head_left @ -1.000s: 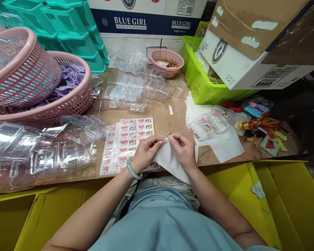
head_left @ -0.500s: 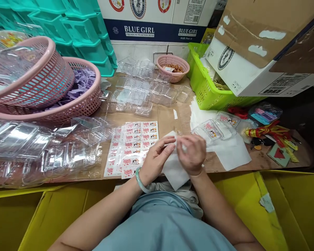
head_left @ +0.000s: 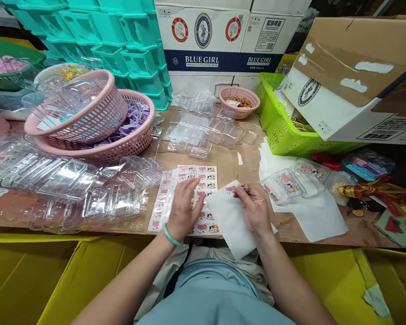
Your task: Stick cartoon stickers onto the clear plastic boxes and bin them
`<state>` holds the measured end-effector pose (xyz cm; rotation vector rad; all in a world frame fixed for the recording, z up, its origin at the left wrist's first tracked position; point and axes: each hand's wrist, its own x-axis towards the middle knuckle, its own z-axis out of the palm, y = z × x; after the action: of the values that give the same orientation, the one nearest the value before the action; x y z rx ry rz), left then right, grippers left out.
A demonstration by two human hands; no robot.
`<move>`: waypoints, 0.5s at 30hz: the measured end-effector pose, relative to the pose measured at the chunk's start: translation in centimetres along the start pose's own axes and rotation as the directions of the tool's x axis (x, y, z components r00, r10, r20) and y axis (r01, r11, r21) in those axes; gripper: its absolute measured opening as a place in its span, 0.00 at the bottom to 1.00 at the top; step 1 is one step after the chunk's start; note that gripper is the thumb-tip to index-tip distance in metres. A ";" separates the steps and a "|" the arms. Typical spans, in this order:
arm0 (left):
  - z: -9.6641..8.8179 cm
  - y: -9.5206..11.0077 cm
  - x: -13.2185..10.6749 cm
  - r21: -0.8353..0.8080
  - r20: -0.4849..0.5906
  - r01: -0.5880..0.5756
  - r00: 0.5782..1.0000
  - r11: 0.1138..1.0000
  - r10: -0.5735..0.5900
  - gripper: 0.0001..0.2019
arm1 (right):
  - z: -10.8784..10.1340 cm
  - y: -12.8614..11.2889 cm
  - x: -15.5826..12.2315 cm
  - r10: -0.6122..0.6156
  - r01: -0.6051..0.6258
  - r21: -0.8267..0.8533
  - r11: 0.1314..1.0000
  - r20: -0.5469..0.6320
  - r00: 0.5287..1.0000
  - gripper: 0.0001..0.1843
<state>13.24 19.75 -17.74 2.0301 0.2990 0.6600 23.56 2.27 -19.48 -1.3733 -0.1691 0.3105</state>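
My right hand is closed in a pinch on a small clear sticker with red print and an orange cat. The sticker lies over the top of a white backing sheet, which juts past the table's front edge. To the left, my left hand has its fingers apart and nothing in them. Beneath it lie overlapping sticker sheets with rows of red lettering and cats, partly hidden by the hand. Clear plastic boxes bearing the same cat sticker rest right of my right hand.
Clear plastic boxes pile up at left, before stacked pink baskets holding purple pieces. More clear boxes lie at the back near a small pink basket. A green crate under a carton borders the right.
My hands, close together before, are now apart: the left has moved left over the sticker sheets. A printed sticker now shows at my right fingertips. The camera view has shifted.
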 end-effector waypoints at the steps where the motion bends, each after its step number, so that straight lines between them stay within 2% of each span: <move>1: -0.6 -0.7 0.5 0.085 -0.022 -0.017 1.000 0.996 0.019 0.18 | -0.1 -0.2 0.2 -0.014 0.015 0.018 1.000 -0.049 0.999 0.12; 3: -1.6 -1.7 1.6 0.157 0.037 -0.004 0.999 0.988 -0.002 0.11 | -0.3 -0.5 0.5 -0.037 0.039 0.024 0.999 -0.080 0.996 0.14; 4: -1.8 -1.8 2.2 0.138 0.067 0.027 0.997 0.990 -0.037 0.07 | -0.2 -0.5 0.5 -0.060 0.061 0.004 0.998 -0.067 0.996 0.15; 5: -1.8 -1.6 2.6 0.071 0.073 0.078 0.994 0.994 -0.083 0.05 | 0.0 -0.6 0.4 -0.098 0.096 -0.033 0.995 -0.041 0.994 0.18; 7: -1.0 -0.4 2.9 -0.204 0.031 0.220 0.975 0.954 -0.219 0.07 | 0.8 -0.4 -0.4 -0.201 0.205 -0.149 0.967 0.039 0.979 0.30; 8: -0.3 0.5 2.8 -0.381 0.017 0.287 0.953 0.879 -0.304 0.09 | 1.4 -0.2 -1.0 -0.245 0.259 -0.214 0.942 0.094 0.965 0.37; 10: 1.2 2.1 2.1 -0.670 0.087 0.391 0.885 0.631 -0.457 0.14 | 2.5 0.3 -2.1 -0.300 0.348 -0.314 0.883 0.192 0.934 0.48; 12: 2.3 3.2 0.9 -0.786 0.208 0.461 0.824 0.412 -0.527 0.16 | 3.2 0.9 -2.8 -0.326 0.400 -0.381 0.834 0.247 0.913 0.48; 13: 2.6 3.4 0.3 -0.797 0.255 0.490 0.802 0.352 -0.540 0.16 | 3.3 1.1 -3.0 -0.347 0.427 -0.405 0.809 0.259 0.902 0.46; 15: 2.5 3.2 -0.8 -0.769 0.316 0.548 0.774 0.330 -0.549 0.16 | 2.9 1.3 -2.8 -0.413 0.492 -0.450 0.745 0.268 0.870 0.42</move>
<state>13.83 15.92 -16.33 0.8635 0.5267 0.2488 19.87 4.34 -19.96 -1.7740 -0.7513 -0.0575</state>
